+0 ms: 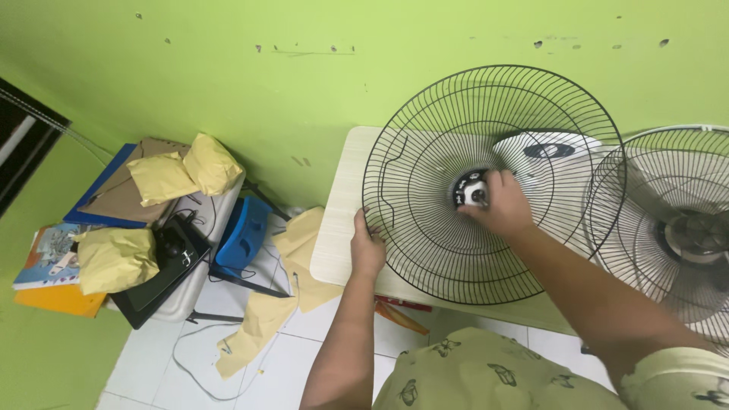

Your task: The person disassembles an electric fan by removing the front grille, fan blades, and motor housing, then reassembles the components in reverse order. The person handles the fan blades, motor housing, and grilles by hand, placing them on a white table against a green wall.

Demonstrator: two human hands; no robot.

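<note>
A round black wire fan grille (pixel 425 121) stands tilted on a pale wooden table (pixel 338 220). My left hand (pixel 367 247) grips the grille's rim at its lower left. My right hand (pixel 497 203) reaches through the grille's middle, its fingers closed around the white and black hub (pixel 469 187) of the fan. Behind the grille lies the fan's white base (pixel 547 148) with a dark oval panel.
A second fan with a grey wire guard (pixel 683 228) stands at the right. On the left, yellow padded packages (pixel 186 173), a blue box (pixel 243 231), a black device (pixel 171 262), books and a loose cable sit on the white tiled floor by the green wall.
</note>
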